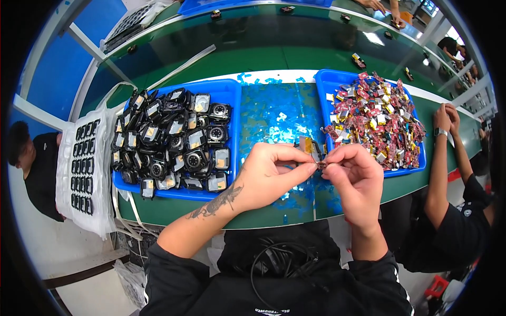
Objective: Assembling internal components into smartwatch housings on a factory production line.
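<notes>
My left hand [271, 174] and my right hand [354, 176] meet over the middle of the bench, thumbs and forefingers pinched together. Between the fingertips is a small dark reddish electronic part [320, 165], mostly covered by the fingers. Just beyond them shows a small piece with a tan and grey face [306, 145]; whether it is joined to the pinched part I cannot tell. Left of my hands, a blue tray [235, 116] is heaped with black smartwatch cases [196, 159]. At the right, another blue tray [322, 84] holds a pile of small red circuit boards with silver and yellow parts [377, 113].
Blue film scraps [276, 118] litter the green bench [263, 221] between the trays. Beyond runs a green conveyor belt [253, 58] carrying scattered small parts. A white tray of watch parts [84, 174] stands left. Co-workers sit at both sides, one person's hands [446, 118] near the right tray.
</notes>
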The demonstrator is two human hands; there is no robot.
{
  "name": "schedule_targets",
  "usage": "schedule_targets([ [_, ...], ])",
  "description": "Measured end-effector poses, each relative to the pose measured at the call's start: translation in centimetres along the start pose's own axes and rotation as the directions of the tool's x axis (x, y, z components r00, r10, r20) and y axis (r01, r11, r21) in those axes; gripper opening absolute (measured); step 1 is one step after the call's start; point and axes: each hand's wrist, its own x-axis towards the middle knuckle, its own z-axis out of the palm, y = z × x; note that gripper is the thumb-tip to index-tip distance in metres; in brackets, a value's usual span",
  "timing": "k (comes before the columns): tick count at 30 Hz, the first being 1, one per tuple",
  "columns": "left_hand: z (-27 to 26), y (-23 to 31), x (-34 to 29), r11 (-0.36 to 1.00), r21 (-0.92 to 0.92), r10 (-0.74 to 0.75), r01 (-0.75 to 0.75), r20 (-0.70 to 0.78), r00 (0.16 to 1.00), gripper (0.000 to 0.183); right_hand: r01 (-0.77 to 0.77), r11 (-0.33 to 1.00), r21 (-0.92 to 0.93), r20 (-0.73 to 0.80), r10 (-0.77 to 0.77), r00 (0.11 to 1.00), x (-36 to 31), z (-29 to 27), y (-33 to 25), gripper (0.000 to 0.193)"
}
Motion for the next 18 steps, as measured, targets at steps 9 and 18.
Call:
schedule_targets([
  [9, 0.3, 0.0, 0.2, 0.989, -0.144, 0.029, -0.027, 0.013, 1.0, 0.048, 0.027, 0.97, -0.242, -0.13, -0.06, 0.99, 1.1, 0.9, 1.0, 0.031],
  [18, 0.5, 0.4, 0.2, 0.994, -0.103, 0.018, -0.022, -0.039, 0.999, 0.052, 0.081, 0.95, -0.3, -0.154, -0.132, 0.979, 1.2, 1.0, 1.3, 0.031],
])
